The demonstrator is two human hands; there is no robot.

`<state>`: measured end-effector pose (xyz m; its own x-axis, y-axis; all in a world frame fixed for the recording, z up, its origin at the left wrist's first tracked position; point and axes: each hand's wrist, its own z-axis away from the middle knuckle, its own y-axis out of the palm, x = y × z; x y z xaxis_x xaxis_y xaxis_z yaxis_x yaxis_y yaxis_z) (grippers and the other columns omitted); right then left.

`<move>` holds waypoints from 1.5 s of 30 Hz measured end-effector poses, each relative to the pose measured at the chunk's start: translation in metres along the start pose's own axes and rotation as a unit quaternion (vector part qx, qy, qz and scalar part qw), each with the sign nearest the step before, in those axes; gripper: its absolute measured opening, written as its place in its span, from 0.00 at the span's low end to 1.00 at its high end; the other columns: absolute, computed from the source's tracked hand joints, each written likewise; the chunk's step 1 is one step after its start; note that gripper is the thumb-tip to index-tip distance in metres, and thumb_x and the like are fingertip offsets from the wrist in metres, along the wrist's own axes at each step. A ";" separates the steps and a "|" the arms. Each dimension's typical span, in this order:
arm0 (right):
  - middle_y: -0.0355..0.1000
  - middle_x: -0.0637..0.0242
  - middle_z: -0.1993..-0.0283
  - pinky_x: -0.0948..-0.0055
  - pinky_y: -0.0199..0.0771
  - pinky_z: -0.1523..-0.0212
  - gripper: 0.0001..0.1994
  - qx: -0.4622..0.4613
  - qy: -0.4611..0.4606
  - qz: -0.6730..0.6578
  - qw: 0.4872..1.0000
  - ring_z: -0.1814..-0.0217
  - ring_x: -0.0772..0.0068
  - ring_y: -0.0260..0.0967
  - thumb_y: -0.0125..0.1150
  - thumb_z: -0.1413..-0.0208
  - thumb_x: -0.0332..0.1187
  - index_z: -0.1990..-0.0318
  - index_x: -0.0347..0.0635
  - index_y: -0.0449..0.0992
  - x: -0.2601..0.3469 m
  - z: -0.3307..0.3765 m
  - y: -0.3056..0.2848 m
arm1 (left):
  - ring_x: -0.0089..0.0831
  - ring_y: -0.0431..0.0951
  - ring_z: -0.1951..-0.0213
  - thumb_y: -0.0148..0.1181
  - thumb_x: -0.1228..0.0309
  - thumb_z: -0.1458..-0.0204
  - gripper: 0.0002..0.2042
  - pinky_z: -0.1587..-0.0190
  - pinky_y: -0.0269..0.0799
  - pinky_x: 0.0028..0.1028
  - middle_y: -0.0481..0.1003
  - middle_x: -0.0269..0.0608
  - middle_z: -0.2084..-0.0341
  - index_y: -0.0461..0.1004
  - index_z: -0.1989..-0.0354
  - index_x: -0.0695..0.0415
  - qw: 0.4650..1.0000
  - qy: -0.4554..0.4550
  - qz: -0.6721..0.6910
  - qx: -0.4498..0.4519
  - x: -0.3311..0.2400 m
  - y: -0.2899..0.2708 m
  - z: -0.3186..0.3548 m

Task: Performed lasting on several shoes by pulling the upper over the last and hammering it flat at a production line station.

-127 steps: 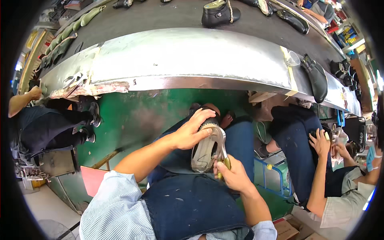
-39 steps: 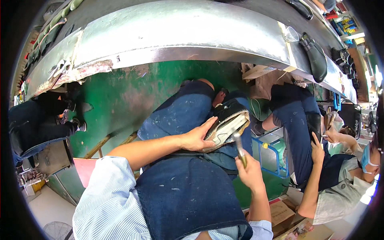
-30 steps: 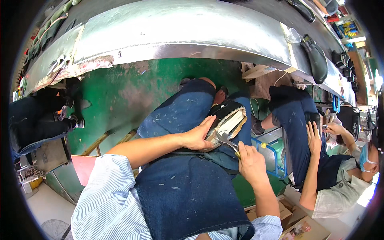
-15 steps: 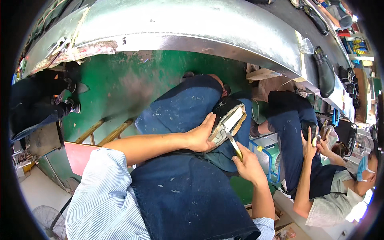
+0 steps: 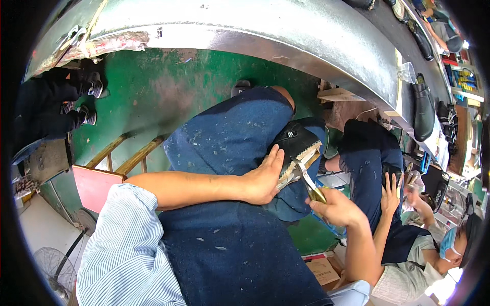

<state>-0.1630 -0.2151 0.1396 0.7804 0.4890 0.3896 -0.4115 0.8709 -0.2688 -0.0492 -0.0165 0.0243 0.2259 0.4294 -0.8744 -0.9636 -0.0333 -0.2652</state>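
A black shoe upper on a last [image 5: 293, 140] lies tilted across my lap, its pale, jagged-edged underside turned toward the right. My left hand [image 5: 263, 179] is gripping its near end, fingers stretched along the black side; the thumb is hard to make out. Closed round the yellow-green handles of metal pincers [image 5: 308, 179], my right hand [image 5: 333, 205] is just right of the shoe. The jaws of the pincers meet the shoe's edge near its middle.
A long metal bench [image 5: 245, 38] runs across the far side, with a black shoe [image 5: 422, 109] and a clear cup [image 5: 407, 72] at its right. A masked co-worker [image 5: 434, 250] sits close at right. A pink stool [image 5: 98, 187] and a fan [image 5: 53, 268] stand left.
My right hand has turned and risen over the pincers, whose jaws are now at the shoe's black edge instead of its pale underside. The shoe has tilted. My left hand keeps its hold.
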 end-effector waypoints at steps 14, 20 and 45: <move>0.76 0.46 0.66 0.51 0.75 0.62 0.13 -0.282 -0.185 0.063 0.939 0.64 0.41 0.75 0.60 0.44 0.33 0.54 0.35 0.73 -0.023 -0.041 0.082 | 0.35 0.57 0.32 0.35 0.45 0.34 0.37 0.31 0.50 0.30 0.54 0.52 0.31 0.49 0.30 0.67 0.803 -0.130 0.566 -0.135 0.015 -0.011 -0.015; 0.74 0.50 0.67 0.54 0.73 0.65 0.14 -0.512 -0.213 0.001 0.832 0.64 0.47 0.74 0.64 0.47 0.31 0.54 0.37 0.74 -0.044 -0.067 0.153 | 0.60 0.76 0.55 0.31 0.53 0.33 0.27 0.51 0.71 0.46 0.76 0.65 0.60 0.73 0.46 0.60 0.953 -0.131 0.124 -0.243 -0.003 0.004 -0.037; 0.75 0.65 0.70 0.73 0.71 0.70 0.09 -0.090 -0.083 -0.309 0.943 0.72 0.77 0.70 0.56 0.39 0.32 0.57 0.35 0.74 -0.088 -0.040 0.038 | 0.63 0.80 0.67 0.47 0.60 0.37 0.27 0.64 0.80 0.46 0.64 0.79 0.46 0.52 0.29 0.31 0.964 0.036 -0.234 -0.123 0.001 -0.006 -0.031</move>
<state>-0.2284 -0.2275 0.0600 0.7551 -0.0951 0.6487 0.1957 0.9770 -0.0846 -0.0391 -0.0442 0.0120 0.6455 0.3857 -0.6592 -0.6924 -0.0685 -0.7182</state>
